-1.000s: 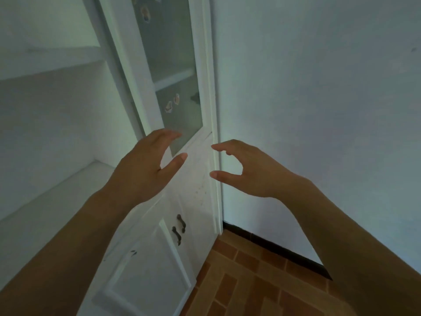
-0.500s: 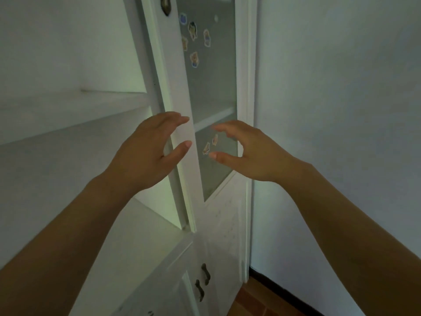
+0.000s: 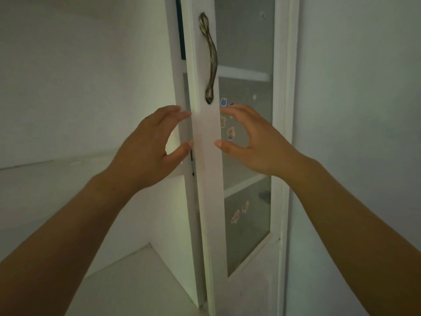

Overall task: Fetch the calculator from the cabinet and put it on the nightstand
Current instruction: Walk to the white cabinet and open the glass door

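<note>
A white cabinet door (image 3: pixel 206 169) with a frosted glass panel (image 3: pixel 247 156) stands straight ahead, seen nearly edge-on. A curved metal handle (image 3: pixel 210 58) is mounted on its frame above my hands. My left hand (image 3: pixel 148 149) hovers at the door's left edge, fingers apart and empty. My right hand (image 3: pixel 252 140) is raised in front of the glass on the right side, also spread and empty. Small stickers (image 3: pixel 230 133) dot the glass. No calculator is visible.
To the left are white cabinet shelves (image 3: pixel 57 165), with a lower shelf surface (image 3: pixel 136 281) below. A plain white wall (image 3: pixel 360 110) closes off the right side, close to the door frame.
My view has tilted upward, so the floor and lower drawers dropped out of sight and the door handle came into view. Both hands rose with it and now flank the door's edge.
</note>
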Demonstrator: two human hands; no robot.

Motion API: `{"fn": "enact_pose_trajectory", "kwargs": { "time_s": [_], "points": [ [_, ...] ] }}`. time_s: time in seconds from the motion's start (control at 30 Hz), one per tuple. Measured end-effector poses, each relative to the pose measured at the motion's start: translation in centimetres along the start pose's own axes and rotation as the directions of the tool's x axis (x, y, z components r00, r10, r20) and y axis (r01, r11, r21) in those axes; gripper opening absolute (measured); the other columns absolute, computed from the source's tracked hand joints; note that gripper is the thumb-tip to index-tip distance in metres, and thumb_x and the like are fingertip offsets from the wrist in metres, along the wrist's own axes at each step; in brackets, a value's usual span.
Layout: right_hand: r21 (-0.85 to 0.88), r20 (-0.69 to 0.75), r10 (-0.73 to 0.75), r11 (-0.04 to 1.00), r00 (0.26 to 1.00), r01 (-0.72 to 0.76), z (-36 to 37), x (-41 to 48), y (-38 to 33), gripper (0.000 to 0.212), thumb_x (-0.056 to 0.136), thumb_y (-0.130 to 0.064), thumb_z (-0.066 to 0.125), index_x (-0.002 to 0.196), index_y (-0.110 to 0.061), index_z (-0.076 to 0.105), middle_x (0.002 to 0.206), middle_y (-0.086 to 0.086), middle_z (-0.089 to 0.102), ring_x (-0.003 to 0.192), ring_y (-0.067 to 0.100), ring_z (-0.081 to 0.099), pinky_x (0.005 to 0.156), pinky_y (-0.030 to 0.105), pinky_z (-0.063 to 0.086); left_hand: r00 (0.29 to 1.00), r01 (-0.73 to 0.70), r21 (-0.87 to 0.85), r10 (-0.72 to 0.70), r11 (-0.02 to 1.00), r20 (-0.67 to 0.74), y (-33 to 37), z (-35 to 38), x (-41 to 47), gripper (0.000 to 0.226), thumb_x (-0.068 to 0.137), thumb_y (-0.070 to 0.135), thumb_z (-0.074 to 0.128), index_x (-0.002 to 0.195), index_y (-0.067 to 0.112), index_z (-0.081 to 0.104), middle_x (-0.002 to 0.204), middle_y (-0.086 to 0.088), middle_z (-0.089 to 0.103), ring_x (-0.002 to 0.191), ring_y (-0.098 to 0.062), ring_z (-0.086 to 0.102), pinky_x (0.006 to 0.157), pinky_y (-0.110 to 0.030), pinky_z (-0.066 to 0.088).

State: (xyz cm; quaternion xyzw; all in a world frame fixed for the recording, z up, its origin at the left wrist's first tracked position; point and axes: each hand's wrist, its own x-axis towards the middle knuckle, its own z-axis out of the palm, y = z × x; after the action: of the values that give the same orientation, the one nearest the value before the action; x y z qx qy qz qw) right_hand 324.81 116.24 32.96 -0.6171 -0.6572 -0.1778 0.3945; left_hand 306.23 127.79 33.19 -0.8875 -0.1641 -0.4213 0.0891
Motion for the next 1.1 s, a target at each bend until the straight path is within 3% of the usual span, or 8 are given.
{"fn": "enact_pose_trajectory", "kwargs": {
  "time_s": [0.07, 0.13, 0.33, 0.47, 0.63, 0.73, 0.9, 1.1],
  "points": [
    [0.026, -0.029, -0.010, 1.000, 1.000, 0.011, -0.7, 1.6, 0.0, 0.067, 0.084, -0.046, 0.058, 0.141, -0.028, 0.026, 0.144, -0.007, 0.034, 0.110, -0.005, 0.032, 0.070, -0.006, 0.029, 1.000, -0.003, 0.013, 0.003, 1.000, -0.013, -0.4, -0.5, 1.4, 0.055, 0.087, 0.042, 0.048, 0.138, 0.023, 0.035, 0.146, -0.001, 0.034, 0.131, -0.019, 0.035, 0.103, -0.032, 0.030],
    [0.048, -0.064, -0.020, 0.999, 0.998, 0.023, -1.3, 3.1, -0.1, 0.069, 0.084, -0.045, 0.058, 0.141, -0.027, 0.024, 0.144, -0.007, 0.034, 0.109, -0.004, 0.034, 0.072, -0.001, 0.027, 1.000, -0.008, 0.030, 0.009, 1.000, -0.028, -0.8, -0.8, 2.7, 0.055, 0.088, 0.039, 0.050, 0.138, 0.025, 0.033, 0.147, -0.001, 0.033, 0.130, -0.018, 0.035, 0.100, -0.028, 0.030],
    [0.059, -0.176, -0.059, 0.996, 0.983, 0.070, -2.2, 6.9, 0.0, 0.073, 0.083, -0.042, 0.060, 0.142, -0.025, 0.021, 0.148, -0.006, 0.029, 0.129, 0.010, 0.033, 0.100, 0.027, 0.032, 0.990, 0.030, 0.024, -0.026, 0.999, -0.138, -1.6, -1.4, 6.1, 0.061, 0.086, 0.043, 0.049, 0.141, 0.028, 0.027, 0.151, 0.001, 0.025, 0.135, -0.016, 0.028, 0.104, -0.032, 0.029],
    [0.015, -0.217, -0.101, 0.994, 0.971, 0.107, -2.2, 8.3, 0.2, 0.071, 0.085, -0.040, 0.058, 0.143, -0.023, 0.021, 0.148, -0.004, 0.028, 0.130, 0.009, 0.032, 0.100, 0.022, 0.027, 0.985, 0.110, -0.073, -0.119, 0.991, -0.127, -2.1, -1.0, 7.5, 0.072, 0.080, 0.056, 0.045, 0.143, 0.034, 0.017, 0.155, 0.006, 0.011, 0.139, -0.015, 0.020, 0.107, -0.040, 0.033],
    [-0.008, -0.245, -0.142, 0.990, 0.959, 0.144, -1.7, 9.8, 0.2, 0.067, 0.086, -0.039, 0.059, 0.142, -0.023, 0.026, 0.143, -0.006, 0.034, 0.122, 0.001, 0.033, 0.098, 0.019, 0.026, 0.984, 0.079, -0.072, -0.089, 0.994, -0.156, -3.0, -0.3, 8.4, 0.074, 0.082, 0.063, 0.038, 0.144, 0.035, 0.007, 0.156, 0.008, 0.006, 0.141, -0.010, 0.011, 0.110, -0.035, 0.021],
    [-0.001, -0.270, -0.159, 0.986, 0.950, 0.165, -1.6, 10.3, 0.1, 0.065, 0.086, -0.035, 0.060, 0.142, -0.021, 0.028, 0.141, -0.006, 0.035, 0.115, -0.004, 0.031, 0.100, 0.022, 0.033, 0.974, 0.058, -0.043, -0.066, 0.997, -0.215, -3.9, -0.3, 8.9, 0.072, 0.085, 0.059, 0.035, 0.144, 0.033, 0.005, 0.156, 0.007, 0.008, 0.141, -0.011, 0.011, 0.110, -0.032, 0.018],
    [0.041, -0.297, -0.138, 0.987, 0.945, 0.157, -1.2, 10.3, -0.1, 0.067, 0.086, -0.033, 0.060, 0.143, -0.024, 0.026, 0.141, -0.007, 0.033, 0.121, 0.002, 0.035, 0.104, 0.034, 0.041, 0.964, 0.026, -0.024, -0.031, 0.999, -0.264, -4.7, 0.3, 9.6, 0.069, 0.086, 0.052, 0.032, 0.145, 0.026, 0.007, 0.156, 0.003, 0.012, 0.141, -0.013, 0.014, 0.112, -0.032, 0.020],
    [0.026, -0.348, -0.134, 0.988, 0.928, 0.153, -0.6, 10.4, -0.3, 0.068, 0.083, -0.034, 0.062, 0.141, -0.026, 0.029, 0.135, -0.012, 0.035, 0.115, -0.002, 0.037, 0.101, 0.030, 0.044, 0.962, -0.029, -0.163, -0.017, 0.986, -0.273, -5.2, 1.4, 9.8, 0.063, 0.089, 0.047, 0.033, 0.141, 0.031, 0.002, 0.156, 0.005, 0.008, 0.141, -0.008, 0.010, 0.112, -0.027, 0.014]
  ]
}}
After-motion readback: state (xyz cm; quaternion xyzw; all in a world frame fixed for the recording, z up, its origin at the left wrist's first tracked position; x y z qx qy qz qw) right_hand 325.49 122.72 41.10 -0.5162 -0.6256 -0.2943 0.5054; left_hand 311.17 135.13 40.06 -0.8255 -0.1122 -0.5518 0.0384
